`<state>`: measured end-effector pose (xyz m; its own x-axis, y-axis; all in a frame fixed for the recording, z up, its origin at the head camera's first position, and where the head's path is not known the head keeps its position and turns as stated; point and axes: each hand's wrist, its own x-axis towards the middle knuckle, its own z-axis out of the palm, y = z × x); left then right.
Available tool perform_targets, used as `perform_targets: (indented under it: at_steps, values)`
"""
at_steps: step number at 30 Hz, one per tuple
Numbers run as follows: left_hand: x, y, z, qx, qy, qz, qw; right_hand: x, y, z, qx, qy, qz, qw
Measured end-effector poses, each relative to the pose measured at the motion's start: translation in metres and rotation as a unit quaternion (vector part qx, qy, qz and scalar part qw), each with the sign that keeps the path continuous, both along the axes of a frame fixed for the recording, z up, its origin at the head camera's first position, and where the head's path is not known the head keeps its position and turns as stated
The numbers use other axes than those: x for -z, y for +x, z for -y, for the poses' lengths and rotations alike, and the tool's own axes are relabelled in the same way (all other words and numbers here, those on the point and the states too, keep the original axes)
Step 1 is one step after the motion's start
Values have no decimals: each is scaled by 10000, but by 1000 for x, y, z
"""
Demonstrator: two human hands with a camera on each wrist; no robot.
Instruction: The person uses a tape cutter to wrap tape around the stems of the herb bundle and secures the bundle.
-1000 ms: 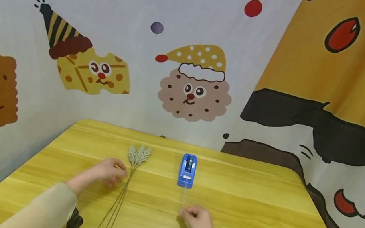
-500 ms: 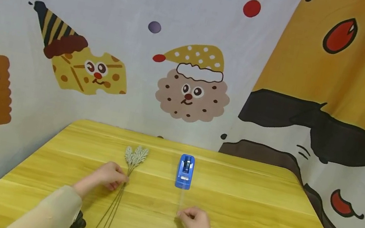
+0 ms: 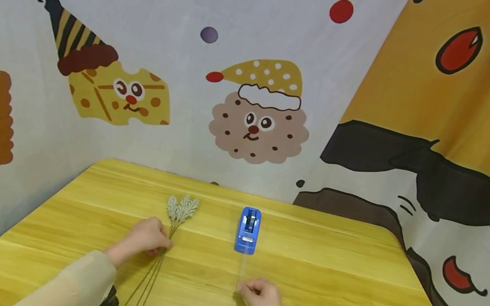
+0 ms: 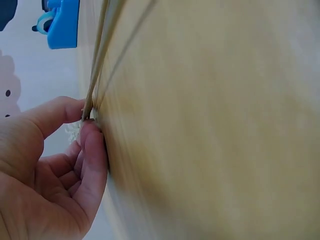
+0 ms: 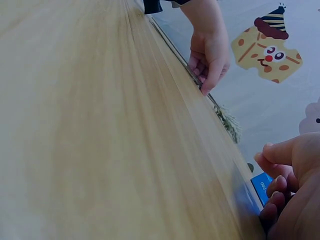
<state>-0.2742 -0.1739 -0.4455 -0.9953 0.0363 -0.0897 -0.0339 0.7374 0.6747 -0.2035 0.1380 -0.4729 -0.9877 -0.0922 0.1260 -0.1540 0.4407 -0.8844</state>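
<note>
Head view, lower left of centre: stems (image 3: 150, 278) were pinched between thumb and finger of the left hand (image 3: 144, 236), tufts (image 3: 182, 210) pointed up-frame. Lower centre: tape (image 3: 242, 268) was gripped by the right hand's (image 3: 263, 303) fingertips, stretched below the dispenser (image 3: 245, 245).

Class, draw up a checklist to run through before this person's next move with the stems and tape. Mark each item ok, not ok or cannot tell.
1. Left hand pinches the stems: ok.
2. Every stem caught in that pinch: cannot tell; the fingers hide it.
3. Flower heads bunched together: ok.
4. Right hand pinches the end of the tape: ok.
5. Tape cut free: not ok; it runs to the blue dispenser.
6. Tape against the stems: not ok; they are apart.
</note>
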Motion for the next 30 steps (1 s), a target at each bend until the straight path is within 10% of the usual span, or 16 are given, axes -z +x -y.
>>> perform_targets:
  at_steps: [17, 30]
  values:
    - [-6, 1, -2, -36, 76, -118, 9999, 0, 1, 0, -58, -63, 17, 10000]
    - [-52, 7, 14, 306, -281, -996, 9942, -1, 2, -2, -103, -208, 176, 9996]
